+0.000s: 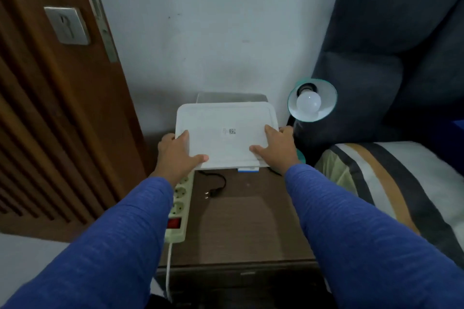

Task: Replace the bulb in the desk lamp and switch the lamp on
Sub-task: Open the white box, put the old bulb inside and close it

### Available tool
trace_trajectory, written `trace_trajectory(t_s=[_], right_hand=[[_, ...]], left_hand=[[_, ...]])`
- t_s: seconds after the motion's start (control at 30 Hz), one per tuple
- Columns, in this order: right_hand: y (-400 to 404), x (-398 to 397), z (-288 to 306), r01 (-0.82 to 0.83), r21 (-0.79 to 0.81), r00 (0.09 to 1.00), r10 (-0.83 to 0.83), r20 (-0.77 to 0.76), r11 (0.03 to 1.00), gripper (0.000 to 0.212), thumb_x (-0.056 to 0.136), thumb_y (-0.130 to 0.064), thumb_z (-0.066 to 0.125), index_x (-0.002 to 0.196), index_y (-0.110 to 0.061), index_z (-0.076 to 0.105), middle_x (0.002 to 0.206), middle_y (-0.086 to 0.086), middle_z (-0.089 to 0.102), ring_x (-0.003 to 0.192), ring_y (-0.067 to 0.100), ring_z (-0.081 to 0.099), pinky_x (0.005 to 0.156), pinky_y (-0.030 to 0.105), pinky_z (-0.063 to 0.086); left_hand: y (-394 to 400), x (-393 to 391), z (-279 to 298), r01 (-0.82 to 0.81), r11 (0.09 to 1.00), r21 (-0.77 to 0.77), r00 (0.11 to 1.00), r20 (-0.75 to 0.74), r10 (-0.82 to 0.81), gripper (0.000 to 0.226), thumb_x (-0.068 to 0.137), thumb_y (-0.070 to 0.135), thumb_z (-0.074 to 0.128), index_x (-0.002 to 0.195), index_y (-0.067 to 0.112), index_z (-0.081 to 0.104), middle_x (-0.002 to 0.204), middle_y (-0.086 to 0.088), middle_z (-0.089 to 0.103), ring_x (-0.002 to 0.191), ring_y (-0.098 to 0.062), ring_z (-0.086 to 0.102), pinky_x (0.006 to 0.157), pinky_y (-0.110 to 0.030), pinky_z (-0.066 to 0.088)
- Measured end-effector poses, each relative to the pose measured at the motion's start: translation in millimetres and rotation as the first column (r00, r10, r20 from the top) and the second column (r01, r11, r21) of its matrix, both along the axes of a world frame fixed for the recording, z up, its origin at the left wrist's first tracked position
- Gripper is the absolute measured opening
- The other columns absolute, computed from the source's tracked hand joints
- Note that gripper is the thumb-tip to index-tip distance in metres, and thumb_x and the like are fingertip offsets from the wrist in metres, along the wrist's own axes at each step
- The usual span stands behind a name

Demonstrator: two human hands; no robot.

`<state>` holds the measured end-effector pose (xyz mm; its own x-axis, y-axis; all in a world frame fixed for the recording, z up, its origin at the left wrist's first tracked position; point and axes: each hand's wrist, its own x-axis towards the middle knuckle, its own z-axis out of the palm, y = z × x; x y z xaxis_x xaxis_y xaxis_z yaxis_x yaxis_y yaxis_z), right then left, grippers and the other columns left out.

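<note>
A teal desk lamp (324, 90) stands at the back right of the brown bedside table (251, 221), its shade tipped toward me with a white bulb (308, 102) screwed in, unlit. Its black plug (213, 193) lies loose on the tabletop. My left hand (175, 153) and my right hand (276, 148) grip the two near corners of a white plastic box lid (226, 133), held just over a clear box (231, 96) at the back of the table. A small blue and white item (248, 170) shows under the lid's front edge.
A cream power strip (179, 206) with a red switch lies along the table's left edge, its cord hanging down. A wooden door (50, 108) stands at the left. A dark headboard (401, 45) and a striped pillow (389, 183) are at the right.
</note>
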<state>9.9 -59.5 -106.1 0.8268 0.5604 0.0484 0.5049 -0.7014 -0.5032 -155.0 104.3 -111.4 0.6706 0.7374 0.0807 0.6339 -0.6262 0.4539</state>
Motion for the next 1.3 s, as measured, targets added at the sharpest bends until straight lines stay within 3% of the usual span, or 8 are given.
trace_trajectory(t_s=[0.17, 0.33, 0.5, 1.03, 1.3], right_hand=[[42.0, 39.1, 2.7, 0.071, 0.046, 0.997, -0.071, -0.004, 0.996, 0.078, 0.081, -0.053, 0.060, 0.143, -0.015, 0.032, 0.143, 0.020, 0.022, 0.134, 0.035, 0.026, 0.111, 0.038, 0.029], [73.0, 79.8, 1.0, 0.098, 0.021, 0.995, -0.098, 0.026, 0.995, 0.081, 0.082, -0.057, 0.055, 0.146, -0.016, 0.026, 0.147, 0.019, 0.017, 0.136, 0.035, 0.022, 0.112, 0.040, 0.026], [95.3, 112.8, -4.7, 0.112, -0.008, 0.994, -0.112, 0.016, 0.994, 0.079, 0.084, -0.058, 0.050, 0.145, -0.015, 0.026, 0.148, 0.018, 0.016, 0.137, 0.034, 0.018, 0.114, 0.046, 0.025], [117.7, 138.3, -11.4, 0.137, -0.097, 0.988, -0.128, 0.089, 0.986, 0.065, 0.088, -0.056, 0.039, 0.135, -0.011, 0.043, 0.137, 0.020, 0.037, 0.125, 0.034, 0.035, 0.104, 0.042, 0.031], [119.5, 139.5, -11.6, 0.112, -0.122, 0.993, -0.105, 0.061, 0.986, 0.061, 0.091, -0.050, 0.035, 0.139, -0.012, 0.036, 0.141, 0.019, 0.032, 0.127, 0.034, 0.033, 0.104, 0.044, 0.032]], left_hand=[[39.8, 46.5, 1.3, 0.036, 0.999, 0.000, 0.997, 0.065, -0.036, 0.063, 0.072, 0.053, 0.069, 0.113, 0.011, 0.047, 0.126, -0.018, 0.047, 0.120, -0.036, 0.039, 0.096, -0.042, 0.038], [69.9, 94.7, -1.6, 0.055, 0.998, -0.040, 0.992, 0.113, -0.051, 0.061, 0.074, 0.051, 0.069, 0.115, 0.010, 0.048, 0.125, -0.015, 0.046, 0.121, -0.035, 0.040, 0.095, -0.039, 0.038], [88.1, 131.4, -11.5, 0.025, 0.988, -0.150, 0.991, 0.134, -0.004, 0.079, 0.083, 0.050, 0.060, 0.146, 0.012, 0.030, 0.152, -0.012, 0.024, 0.140, -0.033, 0.020, 0.114, -0.043, 0.023], [116.9, 165.0, -28.2, 0.018, 0.983, -0.184, 0.981, 0.192, 0.018, 0.070, 0.089, 0.050, 0.050, 0.146, 0.016, 0.029, 0.155, -0.008, 0.021, 0.143, -0.027, 0.018, 0.117, -0.040, 0.022], [121.5, 165.2, -33.0, 0.023, 0.985, -0.168, 0.994, 0.111, -0.005, 0.068, 0.091, 0.053, 0.041, 0.147, 0.017, 0.026, 0.153, -0.010, 0.024, 0.141, -0.030, 0.020, 0.115, -0.042, 0.024]])
